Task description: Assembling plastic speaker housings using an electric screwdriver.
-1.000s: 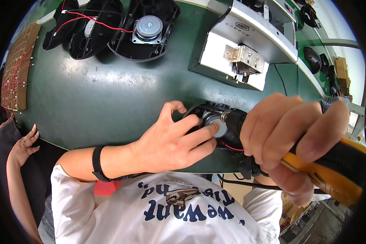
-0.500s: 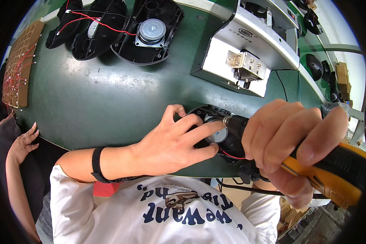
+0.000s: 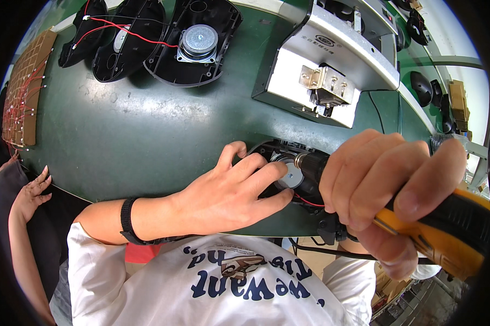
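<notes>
In the head view, the black speaker housing (image 3: 306, 190) is lying by the near edge of the table (image 3: 120, 146), toward its right end. A speaker driver (image 3: 293, 177) is sitting inside with its round silver back facing up, and a red wire (image 3: 310, 203) is running off toward your right hand (image 3: 383, 190).

Your left hand (image 3: 237, 190) is reaching over palm down; its fingers are staying bent and parted, resting on or just above the driver, and you are not seen gripping anything with them. Your right fingers are wrapping fully around the yellow-and-black power screwdriver (image 3: 446, 233), whose metal nose is pointing at the driver's rim; whether its tip is touching is not showing.

The speaker driver is looking dense, its magnet probably carrying most of the weight and possibly tugging at a steel bit. The housing is seeming stiff, light and smooth, likely sliding on the table unless you are pressing its rim down. For a firm hold, you are better off gripping its outer walls and sparing the wire, which is looking soft and fragile at its joint.
</notes>
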The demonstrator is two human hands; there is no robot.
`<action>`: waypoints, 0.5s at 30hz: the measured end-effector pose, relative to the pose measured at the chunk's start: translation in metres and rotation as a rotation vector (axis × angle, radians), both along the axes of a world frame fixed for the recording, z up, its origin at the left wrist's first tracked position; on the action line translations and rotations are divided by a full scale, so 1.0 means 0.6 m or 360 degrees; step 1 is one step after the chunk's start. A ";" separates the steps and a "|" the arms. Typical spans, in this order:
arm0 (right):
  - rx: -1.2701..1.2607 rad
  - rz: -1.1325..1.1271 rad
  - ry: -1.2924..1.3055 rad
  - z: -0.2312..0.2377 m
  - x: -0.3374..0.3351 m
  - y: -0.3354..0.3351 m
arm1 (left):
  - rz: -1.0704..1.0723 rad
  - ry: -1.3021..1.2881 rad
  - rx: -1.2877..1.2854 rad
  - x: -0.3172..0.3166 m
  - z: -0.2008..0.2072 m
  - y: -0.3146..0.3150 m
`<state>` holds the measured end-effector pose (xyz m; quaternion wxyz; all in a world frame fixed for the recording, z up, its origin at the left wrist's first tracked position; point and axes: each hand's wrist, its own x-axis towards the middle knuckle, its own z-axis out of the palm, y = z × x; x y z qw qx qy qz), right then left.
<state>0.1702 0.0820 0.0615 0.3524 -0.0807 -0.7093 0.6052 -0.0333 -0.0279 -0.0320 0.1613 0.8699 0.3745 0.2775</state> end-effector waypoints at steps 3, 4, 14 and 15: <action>-0.0010 -0.0003 0.0000 -0.001 -0.001 0.000 | -0.0026 0.0041 0.0010 -0.001 -0.003 0.001; -0.0013 -0.0008 -0.0004 0.000 -0.002 0.000 | -0.0025 0.0057 0.0037 -0.001 -0.004 0.000; -0.0014 -0.0039 0.0046 -0.005 -0.019 -0.003 | -0.0080 0.0128 0.0055 -0.002 0.001 0.001; -0.0011 -0.0043 0.0053 -0.007 -0.017 -0.004 | -0.0082 0.0130 0.0058 0.000 -0.001 0.001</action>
